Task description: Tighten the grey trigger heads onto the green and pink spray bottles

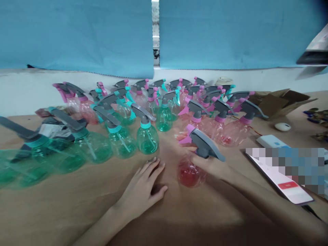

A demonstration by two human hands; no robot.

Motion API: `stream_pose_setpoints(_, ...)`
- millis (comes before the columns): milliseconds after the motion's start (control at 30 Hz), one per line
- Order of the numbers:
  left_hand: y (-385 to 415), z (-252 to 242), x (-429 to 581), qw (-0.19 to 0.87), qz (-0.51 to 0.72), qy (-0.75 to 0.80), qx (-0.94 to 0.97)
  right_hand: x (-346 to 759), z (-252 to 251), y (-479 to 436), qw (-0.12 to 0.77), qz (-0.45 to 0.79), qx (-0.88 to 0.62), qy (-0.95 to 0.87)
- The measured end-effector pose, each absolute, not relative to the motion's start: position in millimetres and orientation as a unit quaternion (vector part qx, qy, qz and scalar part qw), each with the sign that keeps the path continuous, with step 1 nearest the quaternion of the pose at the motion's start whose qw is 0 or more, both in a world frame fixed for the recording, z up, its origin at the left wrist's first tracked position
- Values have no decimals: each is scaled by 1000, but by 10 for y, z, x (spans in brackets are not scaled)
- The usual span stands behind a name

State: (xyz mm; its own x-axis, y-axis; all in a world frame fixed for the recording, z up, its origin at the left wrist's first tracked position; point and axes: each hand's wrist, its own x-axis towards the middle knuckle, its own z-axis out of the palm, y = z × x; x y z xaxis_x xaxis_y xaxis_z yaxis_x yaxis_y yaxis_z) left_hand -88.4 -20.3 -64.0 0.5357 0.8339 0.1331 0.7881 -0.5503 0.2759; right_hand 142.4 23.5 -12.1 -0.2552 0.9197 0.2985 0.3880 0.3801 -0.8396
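Note:
My right hand is wrapped round the neck of a pink spray bottle, just under its grey and pink spray head. The bottle stands upright at the middle of the brown table, its base near the tabletop. To its left, my left hand lies on the table with the fingers spread and nothing in them. The nearest bottle beyond my left fingers is a green spray bottle with a turquoise collar. More green bottles form a row to the left. Pink bottles stand beyond my right hand.
Several more spray bottles crowd the back by the white wall. At the right are a lit phone, a white box, a white mouse and an opened cardboard box. Blue cloth hangs behind.

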Motion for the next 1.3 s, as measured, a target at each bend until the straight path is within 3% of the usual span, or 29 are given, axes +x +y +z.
stream_pose_setpoints(100, -205, -632, -878, 91, 124, 467, 871, 1372, -104, 269, 433, 416, -415, -684)
stream_pose_setpoints(233, -207, -643, -871, 90, 121, 470, 869, 1335, -117, 318, 456, 445, -380, -670)
stream_pose_setpoints(733, -207, -679, -874, 53, 90, 472, 875, 1397, -369, 391, 436, 287, -457, -721)
stream_pose_setpoints(967, -211, -660, -871, 45, 107, 461, 880, 1426, -491, 434, 413, 317, -436, -734)
stream_pose_setpoints(1300, -200, -679, -878, 43, 112, 457, 881, 1353, -210, 343, 415, 362, -439, -710)
